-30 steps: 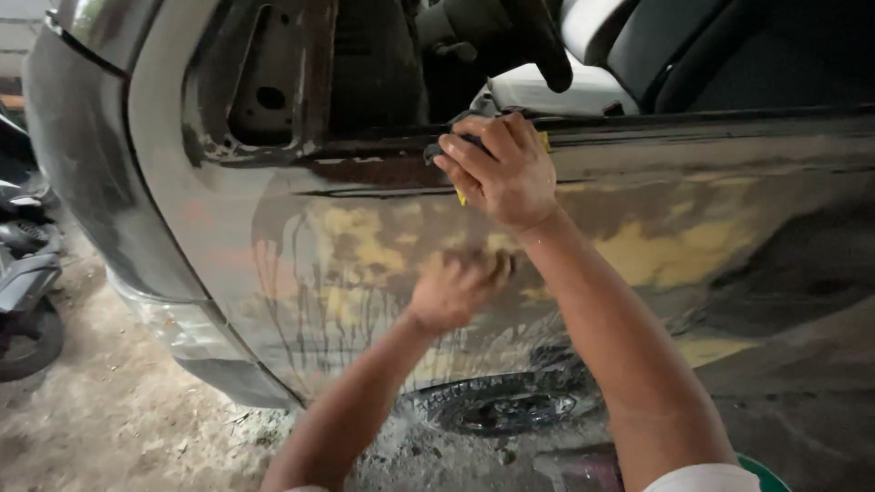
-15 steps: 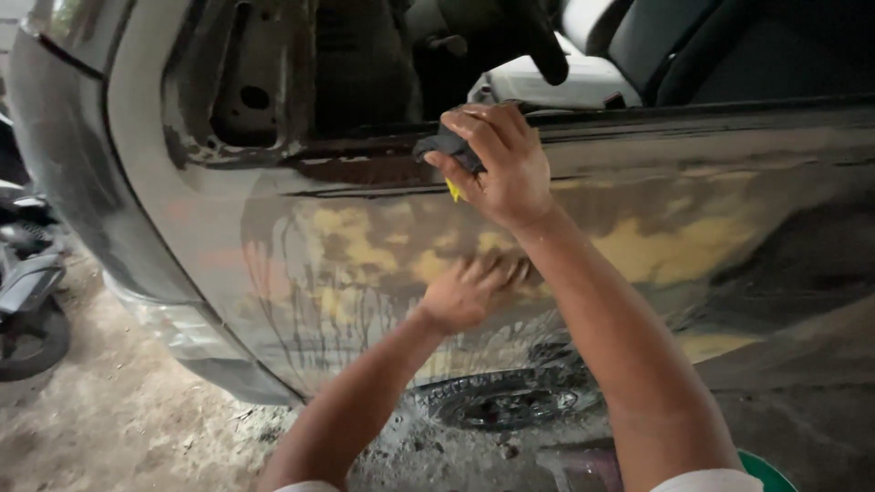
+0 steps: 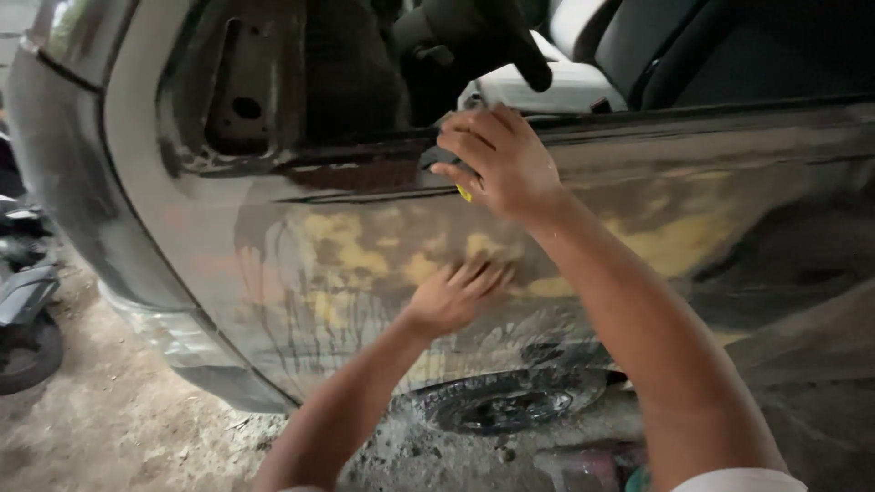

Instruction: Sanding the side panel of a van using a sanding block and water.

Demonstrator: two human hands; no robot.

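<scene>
Against the upper edge of the car door panel [image 3: 365,264], at about twelve o'clock from the middle of the view, the fingers [image 3: 467,137] of the right hand [image 3: 499,164] are curled and clenched over a dark sanding block [image 3: 436,160], of which only a dark end at nine o'clock of the knuckles and a small yellow corner [image 3: 465,193] at six o'clock of them show; the palm bears down from above, a grip that appears suited to pressing the pad flat along the ridge below the window opening. At seven o'clock of that hand, the left hand [image 3: 456,296] lies open, its fingers [image 3: 488,273] released, spread and flat on the panel, holding nothing; the pose reads as feeling the surface or bracing against it, though which cannot be told. Both forearms rise from the lower edge of the view, the right one crossing from five o'clock, with a white sleeve edge [image 3: 743,480] at its base. The panel around the hands is wet and dull, with yellow filler patches [image 3: 351,246] and dark run marks streaking downward at eight o'clock of the left hand, which suggests water used on the surface. At six o'clock of the left hand a dark tyre [image 3: 501,401] lies on the dirt floor [image 3: 109,428]. Through the window opening at one o'clock a pale car seat [image 3: 583,36] shows.
</scene>
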